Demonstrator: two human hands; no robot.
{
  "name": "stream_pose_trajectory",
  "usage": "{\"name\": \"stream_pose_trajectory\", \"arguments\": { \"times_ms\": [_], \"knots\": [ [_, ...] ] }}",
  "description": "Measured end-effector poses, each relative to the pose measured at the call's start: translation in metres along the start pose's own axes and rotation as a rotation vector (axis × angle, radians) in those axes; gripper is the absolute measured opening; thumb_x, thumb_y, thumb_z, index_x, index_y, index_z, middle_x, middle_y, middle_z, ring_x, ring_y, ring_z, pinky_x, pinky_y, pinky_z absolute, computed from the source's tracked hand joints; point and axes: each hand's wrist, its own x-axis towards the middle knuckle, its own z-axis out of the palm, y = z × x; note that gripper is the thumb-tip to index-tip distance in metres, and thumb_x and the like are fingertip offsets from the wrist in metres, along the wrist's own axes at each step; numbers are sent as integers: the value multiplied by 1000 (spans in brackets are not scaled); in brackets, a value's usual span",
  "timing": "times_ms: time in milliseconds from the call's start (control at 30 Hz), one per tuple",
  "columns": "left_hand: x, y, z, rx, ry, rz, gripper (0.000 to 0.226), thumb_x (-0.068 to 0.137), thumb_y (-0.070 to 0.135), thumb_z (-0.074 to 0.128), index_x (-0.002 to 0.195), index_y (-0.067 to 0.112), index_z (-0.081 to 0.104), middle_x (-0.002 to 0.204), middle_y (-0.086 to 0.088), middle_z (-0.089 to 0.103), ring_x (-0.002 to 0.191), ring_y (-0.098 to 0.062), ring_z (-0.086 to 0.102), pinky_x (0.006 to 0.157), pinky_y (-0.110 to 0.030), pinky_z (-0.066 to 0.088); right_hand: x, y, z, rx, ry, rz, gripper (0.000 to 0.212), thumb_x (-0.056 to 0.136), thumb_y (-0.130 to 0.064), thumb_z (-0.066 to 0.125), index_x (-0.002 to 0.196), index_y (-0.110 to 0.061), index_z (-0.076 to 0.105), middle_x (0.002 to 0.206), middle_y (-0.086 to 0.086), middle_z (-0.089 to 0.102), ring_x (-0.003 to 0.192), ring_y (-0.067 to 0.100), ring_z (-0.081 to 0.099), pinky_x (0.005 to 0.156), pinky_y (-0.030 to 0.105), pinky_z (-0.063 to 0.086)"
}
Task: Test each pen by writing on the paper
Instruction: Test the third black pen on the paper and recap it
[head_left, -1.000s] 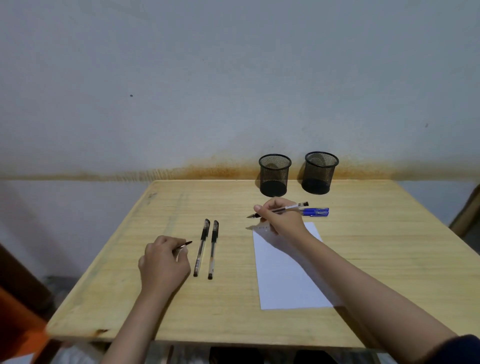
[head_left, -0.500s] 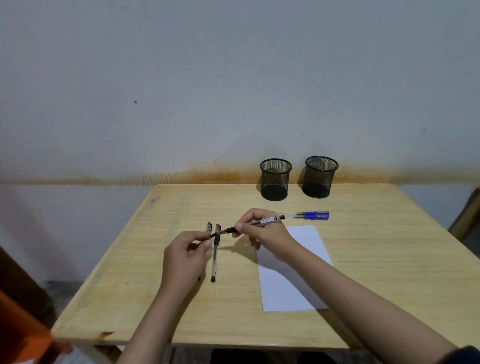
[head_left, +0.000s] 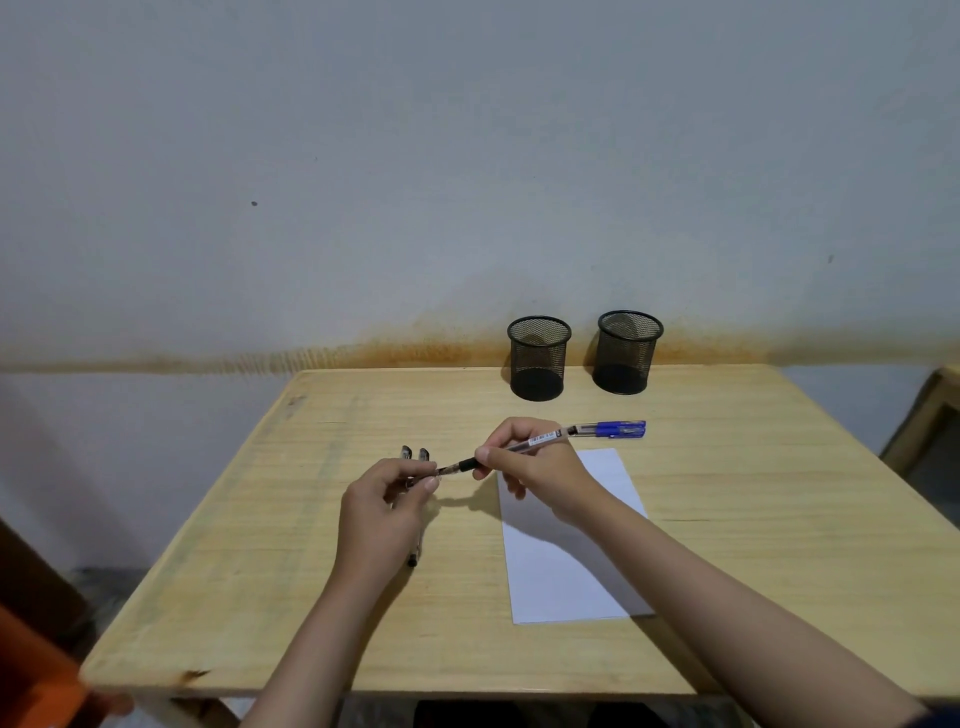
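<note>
So a clear-barrelled black pen (head_left: 511, 449) is held up over the wooden table (head_left: 753, 519), pinched between the thumb and fingers of the right hand (head_left: 535, 467), tip end pointing left. The tip is met by the left hand (head_left: 387, 512), whose thumb and forefinger are closed on what looks like the pen's cap (head_left: 441, 471); whether the cap is seated or only lined up can't be told, too small.

Two more black pens (head_left: 415, 457) are lying side by side under the left hand, mostly hidden by it. A blue-capped pen (head_left: 613, 429) is lying just past the top edge of the white paper (head_left: 566, 561), which is flat on the table under the right forearm. No marks can be made out on the sheet. Two black mesh pen cups (head_left: 584, 353) are parked at the back by the wall.

Looks like the capping step, probably. To do it well, cap and barrel should be kept on one straight line and pushed together until a click is felt. The barrel is best gripped close to the tip so it isn't flexed. The tip shouldn't be dragged across the fingers, since ink gets smeared.
</note>
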Motion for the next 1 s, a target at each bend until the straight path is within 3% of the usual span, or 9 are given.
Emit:
{"name": "stream_pose_trajectory", "arguments": {
  "times_ms": [200,333,467,533,633,733,800,900,1000],
  "knots": [
    [1,10,8,-106,-13,-6,24,80,-3,65,76,20,72,84,0,71,84,-14,65,76,-23,49,-7,-3,9,21,-21,-51,16,83,-9,70,83,6,64,75,13,72,49,11,56,44,23,44],
    [1,21,5,-184,-47,45,26,80,-10,61,73,13,70,72,6,71,75,-2,66,71,-13,51,-10,-14,9,-3,-28,-112,15,82,-5,70,83,8,62,75,9,71,66,10,68,52,21,50],
    [12,18,0,-171,-105,68,24,82,-7,62,79,14,72,78,4,75,83,-7,69,76,-20,53,-11,-19,16,-114,-6,-142,11,85,-11,68,82,-4,61,74,6,68,72,20,67,56,23,51],
    [19,11,-3,-113,-168,44,27,83,0,64,97,21,71,90,3,74,92,-8,67,84,-26,52,-9,-13,21,-169,58,-152,12,85,-16,68,89,-6,61,73,7,66,71,24,67,60,31,52],
    [27,-1,-9,92,-198,-2,45,85,16,66,127,26,53,117,9,62,111,-6,56,91,-25,43,-4,2,23,-264,100,-138,9,82,-18,69,85,-12,65,77,10,69,74,25,65,66,36,52],
    [31,-18,-25,348,-176,-18,44,86,28,63,129,21,53,128,7,53,124,-11,45,99,-27,36,-3,12,19,-330,-21,-89,15,80,-7,70,95,-12,70,87,1,69,77,1,63,69,14,48],
    [32,-33,-37,484,-192,-10,46,87,33,61,129,17,52,136,0,52,128,-19,43,105,-37,36,-3,17,17,-385,-85,-25,27,84,3,61,107,-9,69,97,2,68,81,-4,63,66,7,45],
    [28,-49,-41,715,-209,-4,45,90,40,52,129,17,53,142,-3,46,133,-24,36,111,-46,27,-2,20,18,-350,-72,83,31,92,2,46,111,-10,68,101,7,68,83,24,66,65,21,52],
    [27,-53,-39,761,-196,25,44,92,42,47,129,20,52,146,-2,40,136,-24,32,113,-49,21,2,20,20,-501,-88,20,29,94,-7,48,115,-13,67,94,-3,63,87,12,58,70,22,51]
  ]
}}
